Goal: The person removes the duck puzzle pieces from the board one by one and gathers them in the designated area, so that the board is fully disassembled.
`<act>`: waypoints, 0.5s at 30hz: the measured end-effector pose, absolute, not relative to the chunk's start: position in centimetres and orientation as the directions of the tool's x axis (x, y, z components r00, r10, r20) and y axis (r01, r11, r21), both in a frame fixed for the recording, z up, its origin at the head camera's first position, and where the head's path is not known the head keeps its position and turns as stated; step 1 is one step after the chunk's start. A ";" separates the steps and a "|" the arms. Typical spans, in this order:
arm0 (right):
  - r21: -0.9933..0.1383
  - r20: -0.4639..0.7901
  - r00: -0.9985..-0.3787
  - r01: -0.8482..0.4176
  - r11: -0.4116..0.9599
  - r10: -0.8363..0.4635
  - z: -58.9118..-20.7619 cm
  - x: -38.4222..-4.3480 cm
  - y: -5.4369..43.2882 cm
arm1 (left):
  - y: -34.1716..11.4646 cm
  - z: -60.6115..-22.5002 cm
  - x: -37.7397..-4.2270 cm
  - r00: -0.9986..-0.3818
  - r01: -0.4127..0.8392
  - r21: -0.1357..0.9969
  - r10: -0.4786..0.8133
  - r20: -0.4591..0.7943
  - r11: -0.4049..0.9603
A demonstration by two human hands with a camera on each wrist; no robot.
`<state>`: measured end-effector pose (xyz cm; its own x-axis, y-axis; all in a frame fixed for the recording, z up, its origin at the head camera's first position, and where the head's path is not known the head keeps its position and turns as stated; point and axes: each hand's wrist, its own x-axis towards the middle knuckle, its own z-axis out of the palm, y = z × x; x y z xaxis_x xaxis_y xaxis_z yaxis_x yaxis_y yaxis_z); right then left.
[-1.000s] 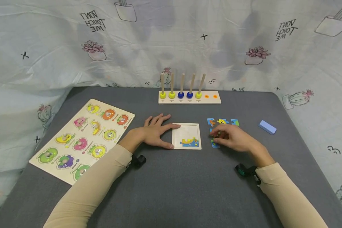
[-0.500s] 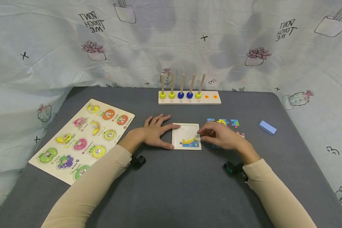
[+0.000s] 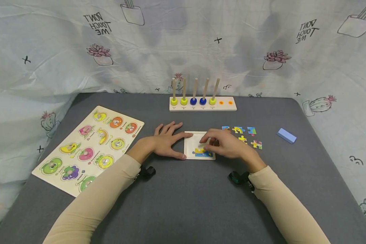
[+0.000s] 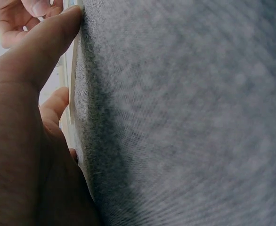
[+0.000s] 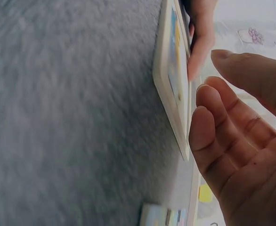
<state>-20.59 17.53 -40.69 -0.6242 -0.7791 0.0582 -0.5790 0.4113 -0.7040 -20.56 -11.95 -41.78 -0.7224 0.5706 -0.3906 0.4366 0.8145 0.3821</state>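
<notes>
A small wooden puzzle tray (image 3: 196, 139) lies on the grey table, with banana-and-blue jigsaw pieces (image 3: 201, 152) along its near side. My left hand (image 3: 166, 144) is spread flat at its left, thumb and index finger touching the edge. Over the tray's right part hovers my right hand (image 3: 227, 144), fingers loosely bent. In the right wrist view, thumb and fingers (image 5: 203, 127) stand apart and no piece shows between them. Loose jigsaw pieces lie beyond and right of this hand, among them a yellow piece (image 3: 242, 139) and a pink-and-yellow piece (image 3: 257, 144); the hand may hide others.
At left lies a wooden fruit-peg board (image 3: 88, 152). A peg stand (image 3: 203, 107) with yellow and blue rings stands at the back. A light blue block (image 3: 286, 135) lies at the right. A printed cloth (image 3: 183, 44) hangs behind the table.
My right hand has moved left from the loose pieces to above the puzzle tray, uncovering pieces behind it. The left hand stays at the tray's edge.
</notes>
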 end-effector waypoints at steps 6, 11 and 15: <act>-0.726 0.018 -0.603 -0.556 0.404 -0.797 -40.8 -20.5 16.6 | -12.0 -42.2 -20.7 -0.721 0.437 0.384 0.572 -0.390 0.813; -0.729 -0.014 -0.605 -0.539 0.422 -0.796 -40.9 -20.6 16.0 | -12.0 -41.9 -20.6 -0.720 0.442 0.392 0.580 -0.381 0.807; -0.732 -0.024 -0.593 -0.538 0.418 -0.805 -40.8 -20.6 15.7 | -12.0 -42.2 -20.7 -0.722 0.432 0.384 0.568 -0.395 0.816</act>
<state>-20.58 15.67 -40.83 -0.5926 -0.8051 -0.0245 -0.5380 0.4182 -0.7319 -20.69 -11.97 -42.18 -0.7220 0.5679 -0.3952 0.4320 0.8162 0.3836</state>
